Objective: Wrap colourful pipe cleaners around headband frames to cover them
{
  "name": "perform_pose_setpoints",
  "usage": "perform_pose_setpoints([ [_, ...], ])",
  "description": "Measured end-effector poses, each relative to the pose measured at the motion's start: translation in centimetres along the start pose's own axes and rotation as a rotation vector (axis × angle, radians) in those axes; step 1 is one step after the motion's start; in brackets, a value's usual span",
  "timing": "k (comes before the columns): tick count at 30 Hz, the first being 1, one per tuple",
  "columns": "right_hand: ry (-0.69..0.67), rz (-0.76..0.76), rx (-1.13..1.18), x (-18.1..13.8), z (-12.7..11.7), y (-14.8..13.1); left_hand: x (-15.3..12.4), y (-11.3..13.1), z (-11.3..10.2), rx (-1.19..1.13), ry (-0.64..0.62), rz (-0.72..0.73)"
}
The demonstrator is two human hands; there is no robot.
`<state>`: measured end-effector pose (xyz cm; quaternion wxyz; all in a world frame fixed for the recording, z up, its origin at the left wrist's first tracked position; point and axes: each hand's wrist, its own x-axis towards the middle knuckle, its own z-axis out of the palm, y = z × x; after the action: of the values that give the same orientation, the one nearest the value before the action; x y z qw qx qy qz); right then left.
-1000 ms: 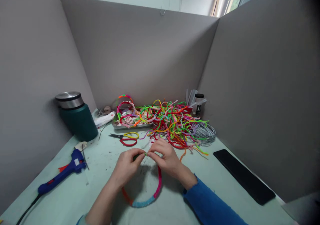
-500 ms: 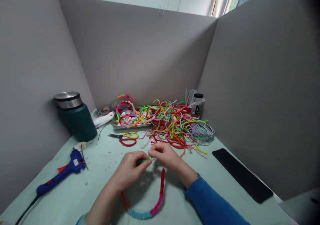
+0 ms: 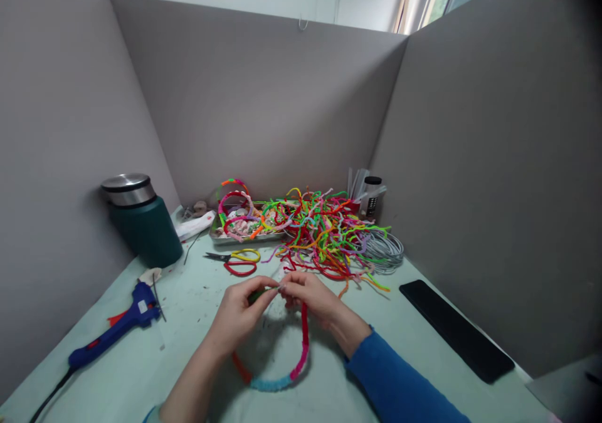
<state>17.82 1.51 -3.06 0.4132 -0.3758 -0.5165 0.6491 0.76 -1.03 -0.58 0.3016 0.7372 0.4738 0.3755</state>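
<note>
Both my hands meet over the pale green table, pinching the top of a curved hairband (image 3: 295, 360) wrapped in orange, light blue, pink and red pipe cleaner. My left hand (image 3: 239, 313) is closed on one end, where a green bit shows between its fingers. My right hand (image 3: 308, 297), in a blue sleeve, is closed on the red end and a thin strand at the meeting point. The band's loop hangs down toward me, between my wrists.
A heap of coloured pipe cleaners (image 3: 324, 232) lies behind my hands, beside a metal tray (image 3: 221, 238) with finished bands. Scissors (image 3: 237, 257), a blue glue gun (image 3: 117, 326), a green flask (image 3: 141, 222), coiled wire (image 3: 383, 250) and a black phone (image 3: 454, 329) surround me.
My hands stay pinched together while twisting slightly; the hanging band swung and its lower loop shifted a little.
</note>
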Motion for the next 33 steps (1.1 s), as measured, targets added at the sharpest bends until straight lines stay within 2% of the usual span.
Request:
perform_pose_setpoints([
  [4, -0.017, -0.125, -0.131, 0.2, -0.3, 0.1, 0.1, -0.5, -0.1, -0.016, 0.038, -0.058],
  [6, -0.009, -0.205, -0.268, 0.3, -0.4, 0.1, 0.1, -0.8, 0.0, -0.025, 0.055, -0.088],
  [12, 0.075, -0.688, -0.861, -0.5, 0.0, -0.2, 0.3, -1.4, 0.2, -0.017, 0.085, -0.145],
  [15, 0.068, -0.8, -1.067, -1.1, 0.3, -0.4, 0.4, -1.2, 0.2, 0.014, 0.074, -0.148],
  [18, 0.053, -0.863, -1.169, -1.3, 0.4, -0.6, 0.3, -0.9, 0.3, 0.052, 0.044, -0.124],
  [22, 0.084, -0.868, -1.13, -1.2, 0.3, -0.7, 0.2, -0.7, 0.4, 0.077, -0.018, -0.089],
  [26, 0.115, -0.801, -0.969, -0.9, 0.3, -0.7, 0.1, -0.6, 0.5, 0.069, -0.072, -0.062],
  [30, 0.094, -0.667, -0.753, -0.6, 0.2, -0.8, 0.0, -0.3, 0.3, 0.066, -0.155, 0.0],
  [33, 0.085, -0.539, -0.606, -0.4, 0.0, -1.0, -0.1, 0.0, 0.2, 0.052, -0.153, 0.024],
])
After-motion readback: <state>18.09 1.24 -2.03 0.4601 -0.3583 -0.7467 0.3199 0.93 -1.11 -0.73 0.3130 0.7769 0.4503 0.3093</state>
